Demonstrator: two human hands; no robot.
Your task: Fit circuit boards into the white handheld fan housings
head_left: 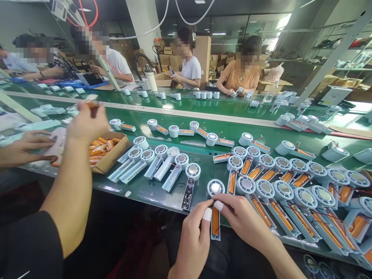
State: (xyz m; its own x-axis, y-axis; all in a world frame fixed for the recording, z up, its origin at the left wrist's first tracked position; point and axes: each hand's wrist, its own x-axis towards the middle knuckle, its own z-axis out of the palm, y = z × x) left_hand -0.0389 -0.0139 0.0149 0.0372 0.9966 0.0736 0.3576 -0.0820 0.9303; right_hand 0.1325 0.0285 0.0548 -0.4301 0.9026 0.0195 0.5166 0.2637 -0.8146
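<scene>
Along the green bench, the crowd of fans at right has orange cells laid in uncovered handles. Both left hand and right hand, thumbs and fingers nearly closed, pinch the neck of the fan at the front edge. Its orange cell is in; the dark circuit board its left neighbour shows is not. Whether anything is joined at the neck, the fingertips hide.
</scene>
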